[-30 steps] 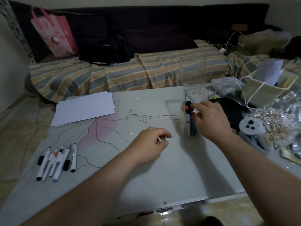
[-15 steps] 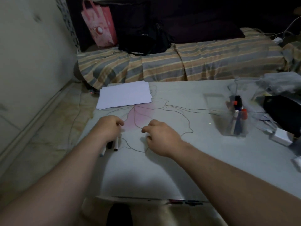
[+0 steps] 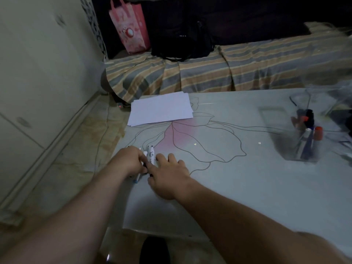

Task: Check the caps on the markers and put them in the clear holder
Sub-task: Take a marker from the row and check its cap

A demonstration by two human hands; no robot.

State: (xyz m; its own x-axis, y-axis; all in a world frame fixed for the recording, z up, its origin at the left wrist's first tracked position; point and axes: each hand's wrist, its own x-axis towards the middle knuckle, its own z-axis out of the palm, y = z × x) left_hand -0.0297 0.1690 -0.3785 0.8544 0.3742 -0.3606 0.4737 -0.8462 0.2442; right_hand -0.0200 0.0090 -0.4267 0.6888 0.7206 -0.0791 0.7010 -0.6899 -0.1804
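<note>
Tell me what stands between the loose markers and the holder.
Nothing visible does. The loose markers lie under both hands at the table's left edge, the holder stands far to the right, and only bare tabletop lies between. The paper sits farther back, off that line.

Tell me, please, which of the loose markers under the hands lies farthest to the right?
The white marker with the black cap, just beside the right hand; the other loose markers lie left of it under the left hand.
</note>
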